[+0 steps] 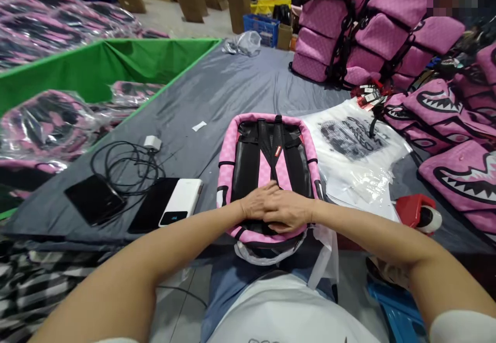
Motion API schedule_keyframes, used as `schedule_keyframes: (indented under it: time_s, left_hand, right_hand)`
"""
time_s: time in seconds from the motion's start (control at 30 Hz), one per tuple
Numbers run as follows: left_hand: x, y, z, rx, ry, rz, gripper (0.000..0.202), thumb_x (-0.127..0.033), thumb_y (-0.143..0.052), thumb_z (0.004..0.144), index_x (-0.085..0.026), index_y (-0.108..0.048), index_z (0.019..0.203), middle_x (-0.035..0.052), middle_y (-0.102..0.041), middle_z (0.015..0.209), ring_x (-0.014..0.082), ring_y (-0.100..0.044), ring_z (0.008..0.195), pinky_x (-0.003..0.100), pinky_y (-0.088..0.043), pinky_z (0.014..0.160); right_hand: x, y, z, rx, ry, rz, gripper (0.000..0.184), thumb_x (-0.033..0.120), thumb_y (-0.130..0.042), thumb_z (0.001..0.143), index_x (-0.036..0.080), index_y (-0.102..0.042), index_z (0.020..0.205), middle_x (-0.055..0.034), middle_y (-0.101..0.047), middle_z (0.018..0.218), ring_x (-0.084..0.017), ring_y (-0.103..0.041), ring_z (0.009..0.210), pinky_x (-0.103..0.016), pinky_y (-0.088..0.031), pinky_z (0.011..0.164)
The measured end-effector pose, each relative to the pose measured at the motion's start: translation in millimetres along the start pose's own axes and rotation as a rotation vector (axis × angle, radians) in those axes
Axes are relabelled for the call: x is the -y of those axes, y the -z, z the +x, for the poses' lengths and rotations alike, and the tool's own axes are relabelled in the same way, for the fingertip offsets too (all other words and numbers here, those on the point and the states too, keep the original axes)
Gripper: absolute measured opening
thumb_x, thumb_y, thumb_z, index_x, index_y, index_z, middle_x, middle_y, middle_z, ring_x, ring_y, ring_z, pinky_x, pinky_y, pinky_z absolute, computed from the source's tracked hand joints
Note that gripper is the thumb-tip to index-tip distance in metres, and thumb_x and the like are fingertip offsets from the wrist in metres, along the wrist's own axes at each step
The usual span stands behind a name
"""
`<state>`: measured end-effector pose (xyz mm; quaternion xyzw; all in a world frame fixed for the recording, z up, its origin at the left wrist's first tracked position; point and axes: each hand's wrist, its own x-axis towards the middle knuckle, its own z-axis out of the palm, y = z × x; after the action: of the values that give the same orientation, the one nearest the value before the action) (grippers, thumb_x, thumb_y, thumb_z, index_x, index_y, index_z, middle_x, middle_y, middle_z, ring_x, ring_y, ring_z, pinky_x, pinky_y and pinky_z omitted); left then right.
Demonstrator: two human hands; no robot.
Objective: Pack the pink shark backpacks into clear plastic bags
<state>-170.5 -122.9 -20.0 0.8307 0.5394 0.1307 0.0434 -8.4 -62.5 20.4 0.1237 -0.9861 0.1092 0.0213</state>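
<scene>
A pink checkered backpack [231, 141] with black straps lies on the table before me, its back panel facing up. My left hand [258, 203] rests on the lower middle of that panel, fingers drawn together by the straps. Pressed against it, my right hand [290, 211] overlaps its fingertips, with its own fingers curled under. Whatever the fingers hold is hidden between the two hands. Clear plastic [267, 256] shows along the backpack's near edge.
To the left lie a white power bank [182, 201], a dark phone [95, 198] and coiled cables [127, 165]. Printed plastic bags [356, 141] and a red tape dispenser [416, 211] are at the right. Pink backpacks [323, 28] are stacked behind; a green-lined bin [155, 53] holds wrapped ones.
</scene>
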Motion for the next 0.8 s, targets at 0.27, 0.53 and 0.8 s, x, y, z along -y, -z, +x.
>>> schedule_keyframes:
  time_s: [0.27, 0.53, 0.8]
  left_hand:
    - [30, -19.6, -9, -0.226, 0.173, 0.011, 0.046, -0.034, -0.047, 0.097, -0.016, -0.06, 0.137, 0.0169, -0.058, 0.146, 0.0386, -0.045, 0.139, 0.065, -0.022, 0.122]
    - [32, -22.6, -7, -0.269, 0.336, 0.062, 0.051, -0.04, -0.046, 0.096, -0.016, -0.061, 0.139, 0.0176, -0.053, 0.151, 0.04, -0.037, 0.146, 0.063, -0.02, 0.122]
    - [-13, -40.8, -40, -0.17, 0.377, 0.134, 0.077, -0.052, -0.065, 0.083, -0.023, -0.048, 0.152, 0.0213, -0.032, 0.164, 0.0496, -0.013, 0.154, 0.069, -0.013, 0.119]
  right_hand:
    - [3, -39, 11, 0.117, 0.129, 0.01, 0.015, 0.033, -0.057, 0.095, 0.02, -0.062, 0.098, -0.0038, -0.069, 0.083, -0.019, -0.061, 0.076, -0.033, -0.04, 0.067]
    - [-18, -66, 12, 0.033, 0.008, -0.037, 0.014, 0.032, -0.053, 0.094, 0.02, -0.062, 0.096, -0.0029, -0.07, 0.082, -0.019, -0.061, 0.076, -0.033, -0.043, 0.07]
    - [24, -59, -3, -0.26, -0.037, -0.281, 0.018, 0.029, -0.05, 0.096, 0.02, -0.062, 0.087, -0.0015, -0.064, 0.076, -0.017, -0.058, 0.07, -0.032, -0.043, 0.069]
